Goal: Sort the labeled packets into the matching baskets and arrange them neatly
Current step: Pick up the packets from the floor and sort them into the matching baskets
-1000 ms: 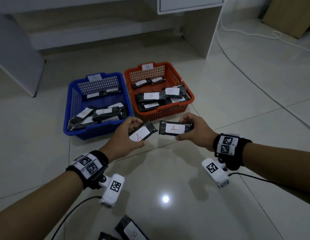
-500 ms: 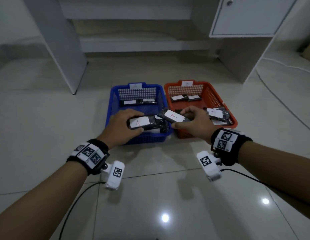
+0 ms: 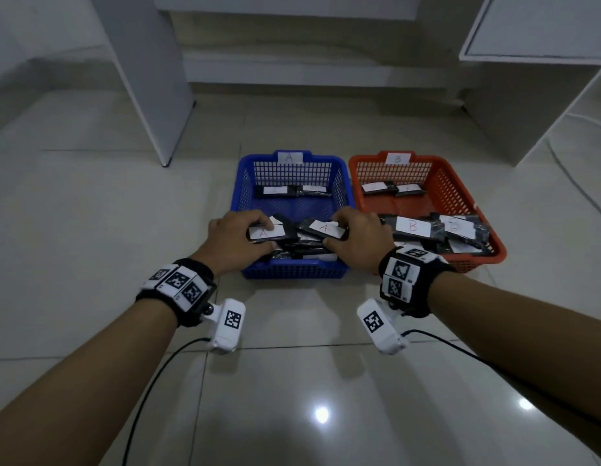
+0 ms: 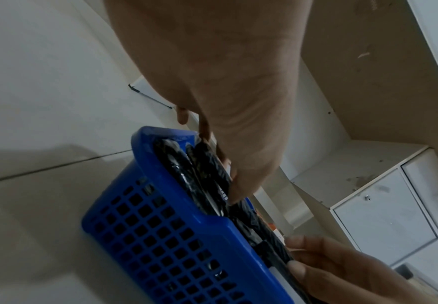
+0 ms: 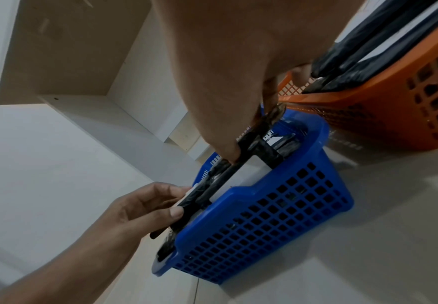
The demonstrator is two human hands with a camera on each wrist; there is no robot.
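Holding one black packet each, both hands reach over the near end of a blue basket (image 3: 341,193) tagged A on the floor. The left hand (image 3: 233,242) has its fingers curled over the left packet (image 3: 270,233), thumb under it, white label marked A facing up. The right hand (image 3: 358,240) pinches the right packet (image 3: 326,228), also labelled A, between curled fingers and thumb. Both packets hover just above a heap of black packets at the basket's near end; two more packets (image 3: 292,191) lie side by side at its far end. Just to the right stands an orange basket (image 3: 443,183) tagged B, with several B-labelled packets (image 3: 412,227) piled near its front and two (image 3: 393,188) at the back
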